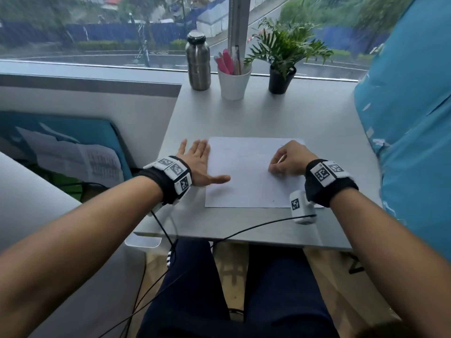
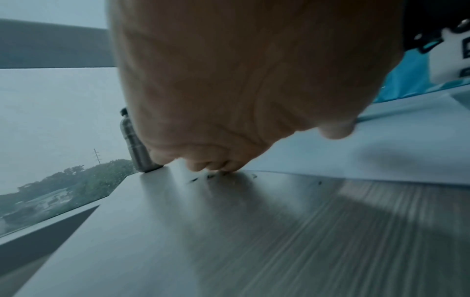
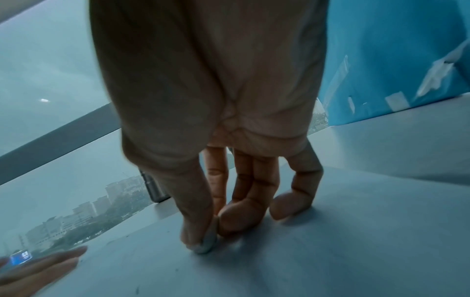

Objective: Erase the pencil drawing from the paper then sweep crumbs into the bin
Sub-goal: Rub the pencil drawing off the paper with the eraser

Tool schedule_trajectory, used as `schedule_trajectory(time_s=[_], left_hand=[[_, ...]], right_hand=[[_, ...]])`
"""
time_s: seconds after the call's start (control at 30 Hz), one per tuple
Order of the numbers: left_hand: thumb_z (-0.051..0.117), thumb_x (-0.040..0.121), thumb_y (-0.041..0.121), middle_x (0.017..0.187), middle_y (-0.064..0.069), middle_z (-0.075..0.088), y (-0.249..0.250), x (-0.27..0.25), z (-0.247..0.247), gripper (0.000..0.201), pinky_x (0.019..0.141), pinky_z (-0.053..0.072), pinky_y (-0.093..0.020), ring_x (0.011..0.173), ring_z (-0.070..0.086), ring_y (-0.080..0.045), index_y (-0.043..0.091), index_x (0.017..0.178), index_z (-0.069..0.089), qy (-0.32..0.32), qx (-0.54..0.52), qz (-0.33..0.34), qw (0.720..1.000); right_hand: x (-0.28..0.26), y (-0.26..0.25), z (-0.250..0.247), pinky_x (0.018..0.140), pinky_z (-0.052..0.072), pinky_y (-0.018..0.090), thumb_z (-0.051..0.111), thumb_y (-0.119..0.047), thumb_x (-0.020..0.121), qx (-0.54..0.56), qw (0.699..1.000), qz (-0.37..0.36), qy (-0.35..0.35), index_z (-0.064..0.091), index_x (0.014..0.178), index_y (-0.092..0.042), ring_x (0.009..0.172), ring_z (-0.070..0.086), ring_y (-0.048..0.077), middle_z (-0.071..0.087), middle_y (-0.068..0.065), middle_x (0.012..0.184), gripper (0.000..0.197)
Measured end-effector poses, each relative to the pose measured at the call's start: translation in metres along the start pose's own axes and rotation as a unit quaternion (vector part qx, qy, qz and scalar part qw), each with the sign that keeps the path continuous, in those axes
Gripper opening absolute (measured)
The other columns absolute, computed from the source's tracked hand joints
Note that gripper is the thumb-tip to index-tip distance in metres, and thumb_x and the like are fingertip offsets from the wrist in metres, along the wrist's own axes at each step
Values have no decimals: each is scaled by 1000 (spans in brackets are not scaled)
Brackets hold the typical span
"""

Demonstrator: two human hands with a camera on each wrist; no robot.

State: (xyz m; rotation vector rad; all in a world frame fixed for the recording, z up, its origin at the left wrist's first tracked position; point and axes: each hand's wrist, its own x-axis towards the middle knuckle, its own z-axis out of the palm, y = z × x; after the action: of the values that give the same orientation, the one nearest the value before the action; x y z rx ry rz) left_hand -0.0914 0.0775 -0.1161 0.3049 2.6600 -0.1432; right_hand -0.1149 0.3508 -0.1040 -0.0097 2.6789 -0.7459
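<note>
A white sheet of paper (image 1: 246,174) lies flat on the grey table (image 1: 244,118); it looks nearly blank in the head view. My left hand (image 1: 199,162) lies flat with spread fingers on the sheet's left edge, thumb on the paper. My right hand (image 1: 288,161) is curled on the sheet's right part and pinches a small pale eraser (image 3: 207,242) between thumb and fingers, its tip against the paper (image 3: 330,251). Dark eraser crumbs (image 2: 201,177) lie on the table by my left hand's fingertips (image 2: 216,165). No bin can be made out for certain.
At the table's far edge stand a steel bottle (image 1: 199,61), a white cup of pens (image 1: 234,80) and a potted plant (image 1: 283,57). A blue cushion (image 1: 410,118) borders the right side. A translucent container rim (image 1: 142,241) shows under the table's near left corner.
</note>
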Motion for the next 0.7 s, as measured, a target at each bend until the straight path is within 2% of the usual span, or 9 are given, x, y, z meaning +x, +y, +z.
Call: schedule_trajectory(time_s=[0.07, 0.13, 0.2, 0.27, 0.33, 0.4, 0.57, 0.63, 0.7], left_hand=[[20, 72, 93, 161, -7, -20, 12, -7, 0, 123, 117, -16, -49, 148, -19, -20, 7, 154, -13, 29, 9, 25, 999], [25, 79, 87, 161, -6, -21, 36, -17, 3, 113, 118, -14, -48, 148, -18, -20, 10, 155, -12, 54, 22, 136, 989], [28, 86, 79, 161, 0, -20, 66, -28, 10, 101, 118, -15, -44, 148, -18, -16, 17, 155, -11, 39, 28, 265, 963], [29, 90, 73, 161, 4, -17, 87, -33, 19, 91, 117, -16, -41, 147, -16, -11, 22, 156, -10, 14, 30, 332, 943], [29, 92, 70, 162, 7, -15, 90, -28, 24, 86, 117, -14, -41, 148, -14, -11, 25, 156, -8, 6, 20, 336, 941], [28, 92, 71, 162, 5, -16, 78, -19, 23, 87, 119, -10, -45, 149, -14, -14, 24, 156, -9, 11, 9, 297, 955], [27, 84, 81, 161, -7, -20, 39, -2, 9, 108, 121, -8, -41, 150, -14, -23, 9, 154, -13, 16, 8, 84, 996], [28, 84, 81, 161, -10, -18, 50, -9, 9, 109, 121, -9, -39, 149, -14, -23, 8, 155, -11, 41, 34, 135, 989], [30, 87, 77, 162, -5, -17, 71, -23, 17, 101, 120, -10, -39, 149, -15, -19, 15, 156, -8, 36, 45, 265, 963]], right_hand=[[2, 0, 0, 66, 46, 20, 79, -23, 69, 0, 1000, 4, -5, 76, 76, -18, 77, 65, 14, 71, -1, 78, 9], [2, 1, 0, 65, 45, 19, 79, -24, 70, 2, 1000, 2, -5, 76, 76, -19, 74, 64, 12, 71, -1, 77, 9], [3, 2, 0, 65, 45, 19, 81, -24, 69, 0, 1000, -2, -3, 76, 75, -21, 72, 64, 12, 71, -2, 75, 9], [4, 3, -1, 66, 44, 20, 82, -26, 68, -3, 1000, -5, -6, 77, 74, -22, 72, 63, 12, 70, -3, 74, 9], [4, 3, -1, 67, 45, 21, 82, -26, 69, -4, 1000, -7, -9, 77, 75, -22, 73, 63, 13, 70, -2, 76, 9], [3, 3, -1, 64, 44, 20, 82, -25, 69, -2, 1000, -8, -8, 77, 76, -21, 74, 63, 13, 71, -1, 78, 9], [3, 3, -1, 61, 47, 21, 81, -23, 71, 5, 1000, -5, -13, 76, 77, -20, 76, 65, 15, 71, 0, 79, 8], [4, 3, -1, 60, 48, 21, 81, -23, 71, -1, 1000, -8, -12, 76, 78, -20, 76, 66, 16, 71, 0, 80, 9], [5, 3, -1, 61, 46, 21, 81, -23, 71, -4, 1000, -11, -12, 77, 80, -20, 75, 64, 14, 71, 0, 81, 10]])
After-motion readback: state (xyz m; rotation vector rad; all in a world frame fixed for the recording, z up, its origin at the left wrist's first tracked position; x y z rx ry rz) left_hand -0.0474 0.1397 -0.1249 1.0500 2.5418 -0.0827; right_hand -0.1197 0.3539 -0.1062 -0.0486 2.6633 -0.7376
